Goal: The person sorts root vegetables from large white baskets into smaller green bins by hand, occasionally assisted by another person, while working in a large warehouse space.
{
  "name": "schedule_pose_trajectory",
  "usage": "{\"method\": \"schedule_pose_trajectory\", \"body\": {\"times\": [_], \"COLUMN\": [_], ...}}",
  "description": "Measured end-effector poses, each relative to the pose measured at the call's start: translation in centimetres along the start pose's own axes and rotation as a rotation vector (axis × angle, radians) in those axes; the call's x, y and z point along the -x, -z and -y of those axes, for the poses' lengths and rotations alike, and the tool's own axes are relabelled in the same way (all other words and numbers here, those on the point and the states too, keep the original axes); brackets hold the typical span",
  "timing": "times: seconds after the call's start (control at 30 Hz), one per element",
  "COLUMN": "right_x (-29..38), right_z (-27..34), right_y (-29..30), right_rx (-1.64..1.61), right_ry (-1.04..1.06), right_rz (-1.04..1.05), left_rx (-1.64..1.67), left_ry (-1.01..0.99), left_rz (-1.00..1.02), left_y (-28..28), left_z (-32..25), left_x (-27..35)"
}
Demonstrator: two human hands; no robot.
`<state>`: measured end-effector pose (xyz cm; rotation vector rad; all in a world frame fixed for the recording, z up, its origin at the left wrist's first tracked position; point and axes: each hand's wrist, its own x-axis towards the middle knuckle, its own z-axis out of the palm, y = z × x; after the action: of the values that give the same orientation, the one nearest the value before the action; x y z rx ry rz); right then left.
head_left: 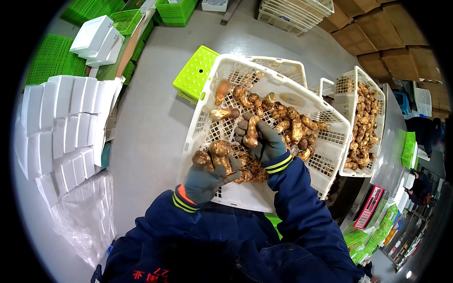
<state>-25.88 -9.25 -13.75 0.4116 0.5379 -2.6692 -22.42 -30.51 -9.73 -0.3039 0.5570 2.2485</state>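
In front of me is a white plastic mesh crate (240,201) with many brown mushrooms, likely matsutake, spread over its latticed floor. My right hand (265,138), in a grey glove, holds one mushroom (252,131) by its thick stem above the crate. My left hand (208,180), gloved too, is low at the crate's near left, fingers spread, beside a large-capped mushroom (220,150) and another mushroom (201,159); whether it grips either is unclear. A separate mushroom (225,113) lies on its side farther in. The densest group (295,123) is on the crate's right side.
A lime-green plastic stool (198,70) stands beyond the crate's left corner. Another white crate of mushrooms (362,123) rests at right by a steel table (387,148). White foam boxes (67,113) are stacked left, cardboard boxes (378,32) at upper right. Other people are at far right.
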Motion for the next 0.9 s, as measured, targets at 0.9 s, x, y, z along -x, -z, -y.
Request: {"method": "schedule_pose_trajectory", "body": {"times": [0.9], "right_x": [-9.7], "right_z": [1.9], "right_y": [0.2], "right_rx": [2.265], "right_ry": [-0.093], "right_rz": [-0.678], "left_rx": [-0.045], "left_ry": [0.038], "left_rz": [-0.169], "left_y": [-0.6], "left_z": [0.3], "left_x": [-1.0]}}
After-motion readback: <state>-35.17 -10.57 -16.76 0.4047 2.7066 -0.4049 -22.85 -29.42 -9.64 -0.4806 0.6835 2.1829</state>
